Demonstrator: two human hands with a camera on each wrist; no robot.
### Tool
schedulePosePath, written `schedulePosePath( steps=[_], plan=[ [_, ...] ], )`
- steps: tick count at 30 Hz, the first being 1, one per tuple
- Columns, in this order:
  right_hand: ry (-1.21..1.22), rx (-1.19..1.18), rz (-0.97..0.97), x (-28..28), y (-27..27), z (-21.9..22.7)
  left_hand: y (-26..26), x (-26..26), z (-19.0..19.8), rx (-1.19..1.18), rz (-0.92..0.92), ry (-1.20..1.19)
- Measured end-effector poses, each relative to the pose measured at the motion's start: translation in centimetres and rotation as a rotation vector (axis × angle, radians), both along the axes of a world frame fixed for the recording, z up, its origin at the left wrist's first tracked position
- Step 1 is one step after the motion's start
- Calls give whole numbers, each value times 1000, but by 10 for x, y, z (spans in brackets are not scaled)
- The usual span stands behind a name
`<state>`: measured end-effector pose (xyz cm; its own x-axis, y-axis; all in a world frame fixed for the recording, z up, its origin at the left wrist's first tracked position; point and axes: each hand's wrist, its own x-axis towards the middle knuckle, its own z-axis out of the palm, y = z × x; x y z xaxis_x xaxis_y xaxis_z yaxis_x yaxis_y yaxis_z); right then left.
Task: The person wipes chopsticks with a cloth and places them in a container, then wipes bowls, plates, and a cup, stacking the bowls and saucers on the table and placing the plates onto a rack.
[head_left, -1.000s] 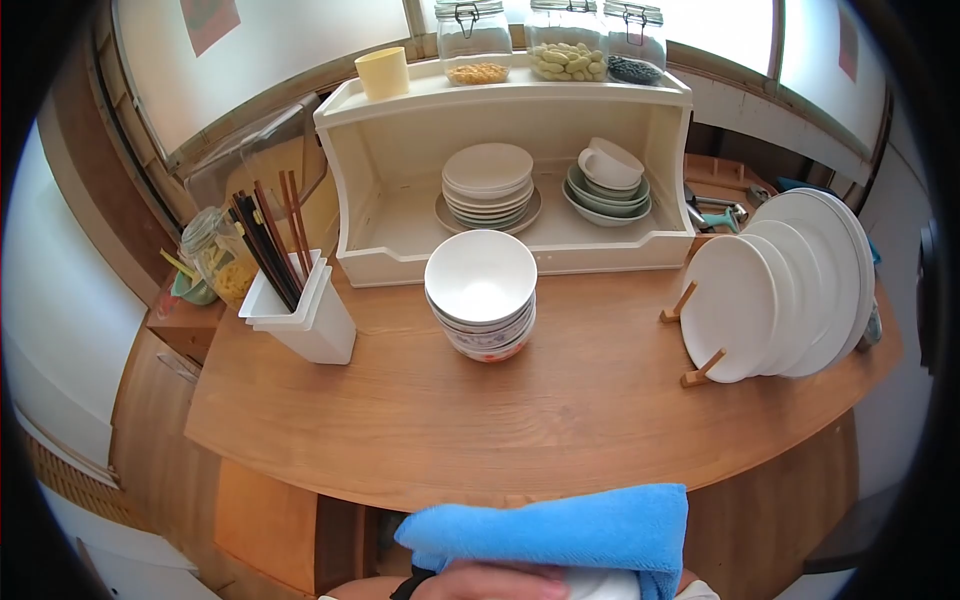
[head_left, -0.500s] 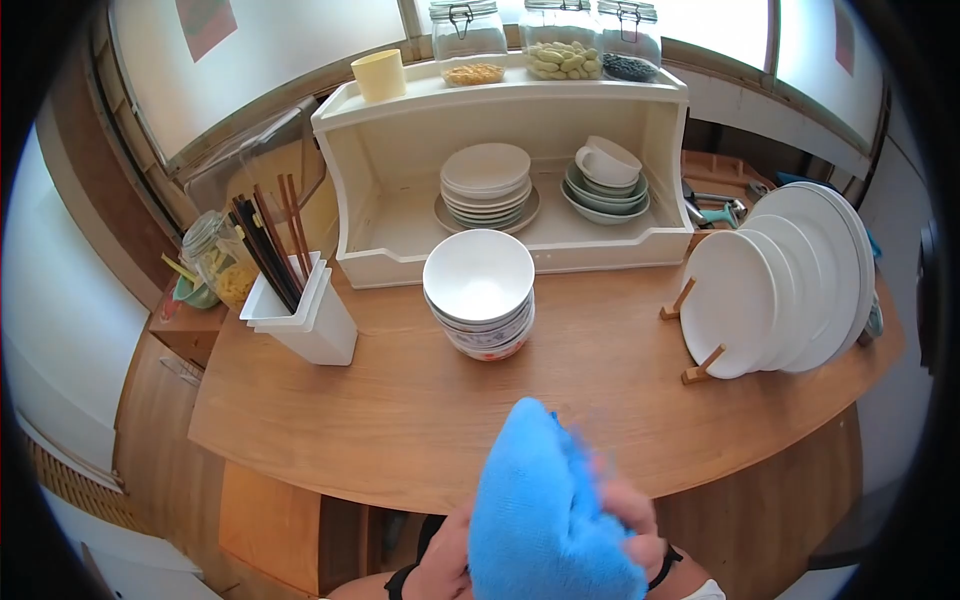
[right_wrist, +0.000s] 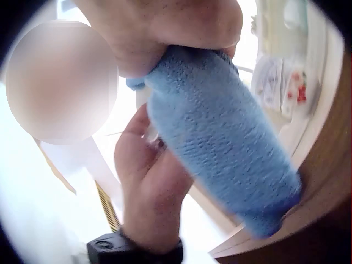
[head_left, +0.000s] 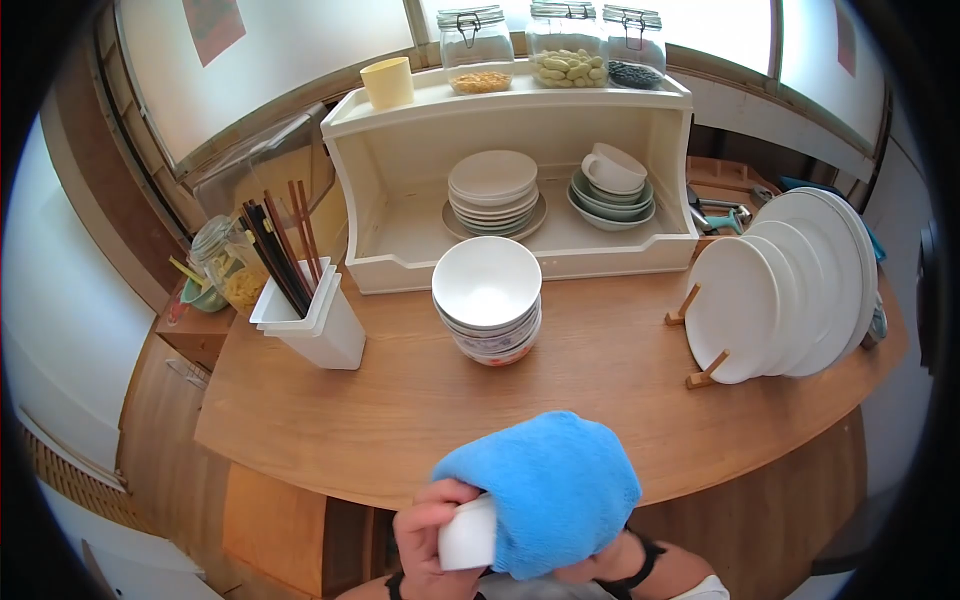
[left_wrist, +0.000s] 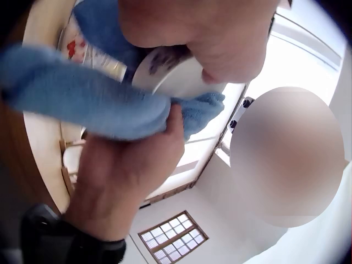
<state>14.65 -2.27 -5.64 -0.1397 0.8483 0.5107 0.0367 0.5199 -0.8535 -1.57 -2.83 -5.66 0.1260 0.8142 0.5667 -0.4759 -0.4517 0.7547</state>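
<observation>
Near the table's front edge, my left hand (head_left: pixel 422 530) grips a white bowl (head_left: pixel 468 538) by its side. The bowl shows a purple pattern in the left wrist view (left_wrist: pixel 187 77). A fluffy blue cloth (head_left: pixel 560 490) drapes over the rest of the bowl and hides much of it. My right hand (head_left: pixel 606 562) holds the cloth against the bowl from the other side, its fingers mostly hidden underneath. In the left wrist view, the right thumb (left_wrist: pixel 175 124) presses on the cloth. Beyond both hands stands a stack of bowls (head_left: pixel 487 285), white inside and patterned outside.
A white holder (head_left: pixel 330 335) with chopsticks (head_left: pixel 285 255) stands at left. White plates (head_left: pixel 735 310) lean in a wooden rack at right. Behind, a cream shelf (head_left: pixel 400 260) bears stacked plates (head_left: pixel 492 175), nested bowls with a cup (head_left: pixel 612 168), and jars (head_left: pixel 568 50) on top.
The blue cloth was spread low at the table edge, then bunched up between the hands; now it wraps the bowl. The bowl's white side has come into view in my left hand.
</observation>
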Motion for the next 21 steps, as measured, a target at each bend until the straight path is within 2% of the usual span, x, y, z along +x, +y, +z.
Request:
schedulePosePath(
  steps=[1, 2, 3, 4, 6, 8, 9, 11, 12, 14, 17, 21],
  plan=[
    [-33, 35, -42, 8, -2, 0, 3, -16, -2, 32, 22, 203],
    [-73, 121, -110, 15, -7, -1, 7, -26, 3, 34, 22, 205],
    [-97, 211, -172, 20, -11, -1, 11, -33, 10, 53, -128, 327],
    [-160, 428, -302, 21, -8, 13, 13, -35, 16, 72, -278, 446],
    [-128, 333, -226, 18, -9, 13, 11, -33, 25, 64, -308, 403],
    [-118, -289, -253, 1, -14, 27, 6, -28, 22, 74, -116, 383],
    [-107, -293, -235, -1, -13, 30, -1, -20, 13, 74, -113, 379],
    [-60, -43, -171, -4, -12, 30, -14, -4, -8, -58, 82, 67],
    [-40, 22, -118, -8, -13, 31, -15, -5, -13, -57, 80, 70],
    [-11, 38, -10, -14, -8, 32, -15, -6, -15, -43, -135, -120],
    [48, -39, 83, -32, 1, 13, -8, 0, -5, 55, -74, -31],
    [147, -97, 12, -30, 0, -24, -5, -1, 6, 224, 77, 169]
  ],
)
